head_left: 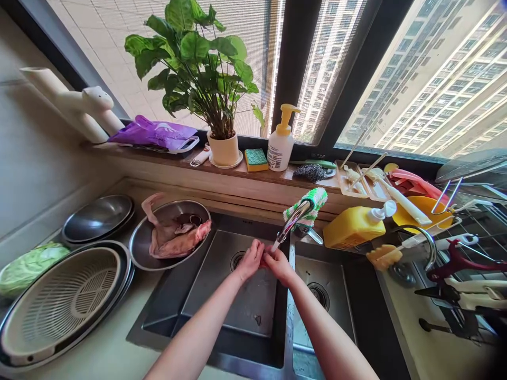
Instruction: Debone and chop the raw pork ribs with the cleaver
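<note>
Both my hands meet under the spout of the faucet [291, 220], over the left basin of the double sink [233, 295]. My left hand [251, 260] is closed, its fingers curled inward. Against it, my right hand [279, 267] is also closed. A bit of something reddish shows between them, mostly hidden by the fingers, and I cannot make out what it is. To the left, a metal bowl [139, 252] straddles the sink's edge, holding a raw plucked bird [174, 244] whose neck or leg sticks up over the rim.
At left are a colander [63, 306], dark bowls [99, 217] and a cabbage [31, 268]. A potted plant [224, 149], sponge [256, 160] and pump bottle [281, 142] line the sill. Right of the faucet stand a yellow detergent jug [354, 227] and a crowded dish rack [467, 253].
</note>
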`<state>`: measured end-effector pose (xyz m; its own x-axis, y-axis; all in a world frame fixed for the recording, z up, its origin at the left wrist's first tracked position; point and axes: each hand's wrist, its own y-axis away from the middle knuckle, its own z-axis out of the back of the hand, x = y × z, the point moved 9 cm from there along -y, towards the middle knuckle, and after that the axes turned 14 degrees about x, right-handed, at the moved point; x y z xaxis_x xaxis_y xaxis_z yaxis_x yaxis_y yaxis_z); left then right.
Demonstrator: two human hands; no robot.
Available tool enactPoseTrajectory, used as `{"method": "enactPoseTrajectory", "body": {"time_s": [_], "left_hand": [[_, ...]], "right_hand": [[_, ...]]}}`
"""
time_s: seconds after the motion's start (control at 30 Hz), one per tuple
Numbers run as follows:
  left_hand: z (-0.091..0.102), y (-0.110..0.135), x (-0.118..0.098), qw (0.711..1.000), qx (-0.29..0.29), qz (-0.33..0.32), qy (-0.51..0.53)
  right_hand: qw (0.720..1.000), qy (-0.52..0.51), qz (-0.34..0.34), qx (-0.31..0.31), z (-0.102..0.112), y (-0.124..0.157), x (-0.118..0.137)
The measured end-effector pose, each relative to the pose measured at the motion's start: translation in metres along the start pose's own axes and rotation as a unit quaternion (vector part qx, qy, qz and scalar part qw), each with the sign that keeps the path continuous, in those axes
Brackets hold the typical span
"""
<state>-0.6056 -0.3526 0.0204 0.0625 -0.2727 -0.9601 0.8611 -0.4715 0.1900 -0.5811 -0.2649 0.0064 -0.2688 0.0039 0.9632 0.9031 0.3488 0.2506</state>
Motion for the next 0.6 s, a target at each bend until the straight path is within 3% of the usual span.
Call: {"method": "enactPoseTrajectory", "body": {"time_s": [0.1, 0.23, 0.33, 0.47, 0.6], "left_hand": [[-0.01, -0.005, 0.006, 0.999, 0.035, 0.004, 0.018], [-0.007, -0.007, 0.004, 0.999, 0.0, -0.016, 0.03], [-0.011, -0.007, 0.001, 0.997, 0.025, -0.038, 0.055], [-0.01, -0.005, 0.007, 0.99, 0.034, -0.023, 0.132], [0.001, -0.003, -0.001, 0.99, 0.003, -0.047, 0.13]], "right_hand": [[1.0, -0.011, 0.003, -0.003, 0.002, -0.001, 0.002], [0.998, -0.035, -0.001, -0.054, 0.012, -0.002, -0.002], [0.995, -0.064, -0.01, -0.079, 0.013, 0.0, -0.005], [0.994, -0.102, -0.023, -0.036, 0.002, 0.001, -0.001], [0.993, -0.116, -0.012, -0.012, -0.002, 0.003, 0.01]]}}
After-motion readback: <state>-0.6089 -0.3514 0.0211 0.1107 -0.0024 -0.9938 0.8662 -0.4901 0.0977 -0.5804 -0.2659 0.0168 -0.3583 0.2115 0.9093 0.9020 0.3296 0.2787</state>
